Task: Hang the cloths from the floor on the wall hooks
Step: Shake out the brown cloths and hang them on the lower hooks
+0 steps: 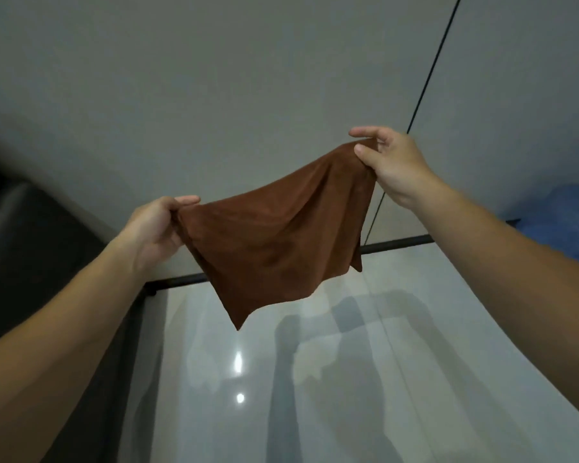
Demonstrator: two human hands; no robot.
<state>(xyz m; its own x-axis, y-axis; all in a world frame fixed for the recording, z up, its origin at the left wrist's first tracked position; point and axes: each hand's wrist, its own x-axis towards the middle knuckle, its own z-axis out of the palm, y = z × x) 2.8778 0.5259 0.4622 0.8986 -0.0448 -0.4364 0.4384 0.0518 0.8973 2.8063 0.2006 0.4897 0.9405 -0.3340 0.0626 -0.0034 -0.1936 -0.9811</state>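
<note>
Our left hand (154,228), at centre left of the frame, grips one upper corner of a brown cloth (274,235), thumb and curled fingers closed over the bunched fabric. Our right hand (391,162), higher and to the upper right of centre, pinches the opposite corner between thumb and fingers, the forefinger stretched out above it. We hold the cloth spread in the air between the two hands, in the middle of the frame and clear of the floor (348,379). Its top edge sags between them and its lowest corner hangs to a point below centre. Behind it stands a plain grey wall (214,78), with a thin black line (428,71) running down it at upper right; whether that is a cord or a seam we cannot tell. A black strip (398,243) runs along the foot of the wall, partly hidden by the cloth. The glossy pale floor fills the lower frame, showing light spots and shadows. Something blue (562,212) lies at the right edge, and a dark surface (30,228) sits at the left edge.
</note>
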